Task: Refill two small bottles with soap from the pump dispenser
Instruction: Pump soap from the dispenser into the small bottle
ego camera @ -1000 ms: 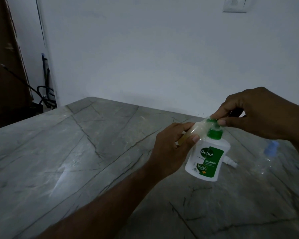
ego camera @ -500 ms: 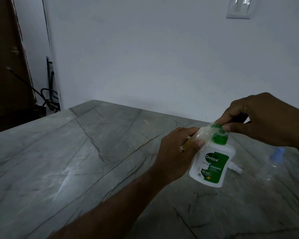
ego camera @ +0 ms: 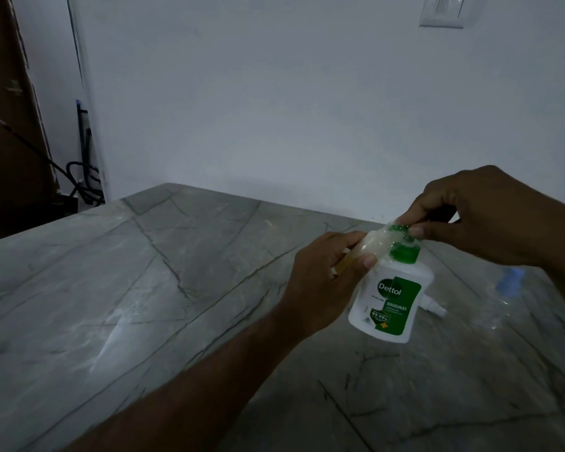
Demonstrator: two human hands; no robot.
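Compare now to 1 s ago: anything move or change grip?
No visible change beyond camera drift. The left hand still holds the small bottle at the nozzle; the right hand still presses the pump dispenser head. The blue-capped bottle and loose white cap lie where they were on the table.

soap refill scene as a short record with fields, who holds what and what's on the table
left hand: holds a small clear bottle, tilted at the pump head
right hand: on the pump head of the Dettol dispenser
dispenser: white, green label, leaning, base by the grey stone table
second bottle: clear, blue cap, on the table to the right, untouched
white cap piece: lying behind the dispenser
soap flow: cannot tell
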